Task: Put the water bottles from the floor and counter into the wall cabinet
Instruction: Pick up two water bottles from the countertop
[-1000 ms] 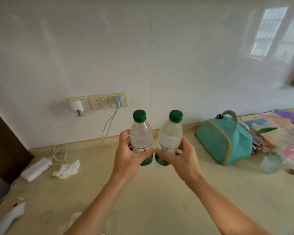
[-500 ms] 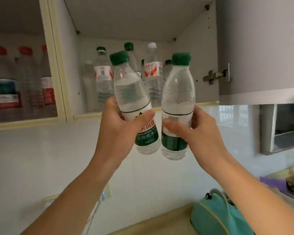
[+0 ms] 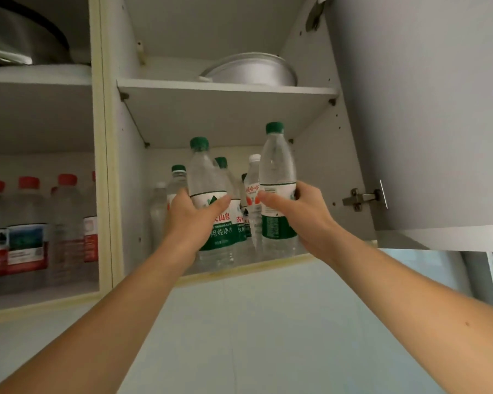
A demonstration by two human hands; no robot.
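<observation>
Bottles in both hands, at the mouth of the wall cabinet point(image 3: 111, 166). Left hand point(image 3: 192, 220) wraps a green-capped bottle point(image 3: 208, 194) around its label, thumb across the front; right hand point(image 3: 299, 214) grasps a second green-capped bottle point(image 3: 276, 177) the same way. Both bottles stand near upright, bases close to the front edge of the lower shelf point(image 3: 268, 263); cannot tell whether they touch it yet. Stored bottles point(image 3: 251, 194) already crowd the back of that shelf. Judgement: seat each base fully past the front edge before loosening the fingers, and slide in slowly so the rear row is not knocked over. Right bottle has free space toward the shelf's right side; the left one sits tight against its neighbours. Open door point(image 3: 424, 109) hangs just right of the right wrist.
</observation>
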